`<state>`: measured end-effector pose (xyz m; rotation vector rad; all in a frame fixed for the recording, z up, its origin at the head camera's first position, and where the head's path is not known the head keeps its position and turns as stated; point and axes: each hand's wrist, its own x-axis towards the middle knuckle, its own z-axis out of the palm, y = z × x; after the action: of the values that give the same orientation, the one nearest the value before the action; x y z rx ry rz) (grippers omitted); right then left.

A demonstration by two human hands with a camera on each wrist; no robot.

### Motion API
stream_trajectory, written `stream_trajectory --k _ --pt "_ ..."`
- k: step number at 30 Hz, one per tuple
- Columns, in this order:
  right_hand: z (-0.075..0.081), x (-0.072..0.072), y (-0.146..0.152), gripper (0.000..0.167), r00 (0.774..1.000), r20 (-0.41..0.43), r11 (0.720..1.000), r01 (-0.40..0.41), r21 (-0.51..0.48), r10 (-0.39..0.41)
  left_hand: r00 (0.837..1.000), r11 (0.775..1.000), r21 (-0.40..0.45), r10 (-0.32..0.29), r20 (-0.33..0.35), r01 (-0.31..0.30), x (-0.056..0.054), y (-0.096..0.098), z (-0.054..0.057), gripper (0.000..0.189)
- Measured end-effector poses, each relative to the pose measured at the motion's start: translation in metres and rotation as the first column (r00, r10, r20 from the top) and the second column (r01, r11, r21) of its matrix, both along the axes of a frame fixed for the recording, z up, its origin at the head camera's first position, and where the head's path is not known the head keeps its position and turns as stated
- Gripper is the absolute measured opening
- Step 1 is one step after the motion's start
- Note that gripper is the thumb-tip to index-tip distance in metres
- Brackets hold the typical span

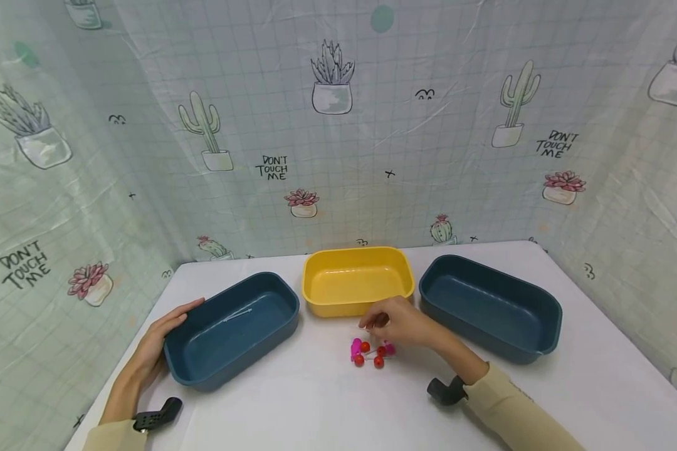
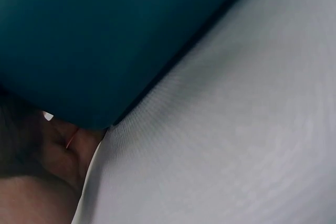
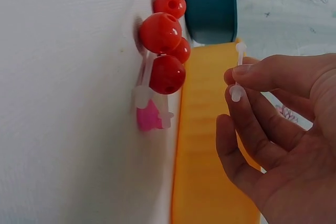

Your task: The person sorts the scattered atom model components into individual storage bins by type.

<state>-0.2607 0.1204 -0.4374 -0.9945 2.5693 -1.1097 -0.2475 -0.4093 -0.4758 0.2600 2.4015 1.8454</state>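
At the left, my left hand [image 1: 149, 347] lies along the outer side of a dark blue bin [image 1: 203, 374], its extended fingers against the rim. A thin pale stick [image 1: 237, 315] lies inside that bin. In the right wrist view, my right hand [image 3: 283, 129] pinches a small white plastic stick [image 3: 241, 59] with knobbed ends between thumb and fingers. Below this hand, in front of the yellow bin [image 1: 344, 309], a small pile lies on the table: several red beads [image 1: 378, 362], bright pink pieces [image 1: 356, 346] and white sticks [image 3: 145, 85].
Another dark blue bin [image 1: 485, 329] stands right of the yellow one, behind my right forearm. The white table [image 1: 293, 413] is bordered at the back and sides by a cactus-print curtain [image 1: 367, 156]. Each wrist wears a black device [image 1: 447, 392].
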Motion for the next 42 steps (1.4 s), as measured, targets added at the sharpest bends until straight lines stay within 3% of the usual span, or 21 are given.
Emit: stream_trajectory --k 15,29,38,42 --pt "0.010 -0.003 -0.001 0.015 0.998 -0.059 1.000 -0.014 -0.016 0.013 1.000 0.999 -0.030 0.014 0.021 -0.013 0.002 0.002 0.001 0.054" --pt "0.044 -0.021 -0.023 0.014 0.984 -0.173 0.999 -0.037 0.009 0.038 0.999 0.999 -0.035 0.026 0.020 -0.025 0.001 0.004 0.001 0.054" --pt "0.068 -0.034 -0.059 0.016 0.990 -0.118 0.997 -0.066 0.049 0.072 0.999 0.999 -0.039 0.032 0.039 -0.031 0.001 0.004 0.002 0.054" --pt "0.079 -0.041 -0.078 0.016 0.984 -0.138 0.992 -0.103 0.070 0.112 0.999 0.998 -0.052 0.035 0.039 -0.033 0.001 0.005 0.003 0.055"
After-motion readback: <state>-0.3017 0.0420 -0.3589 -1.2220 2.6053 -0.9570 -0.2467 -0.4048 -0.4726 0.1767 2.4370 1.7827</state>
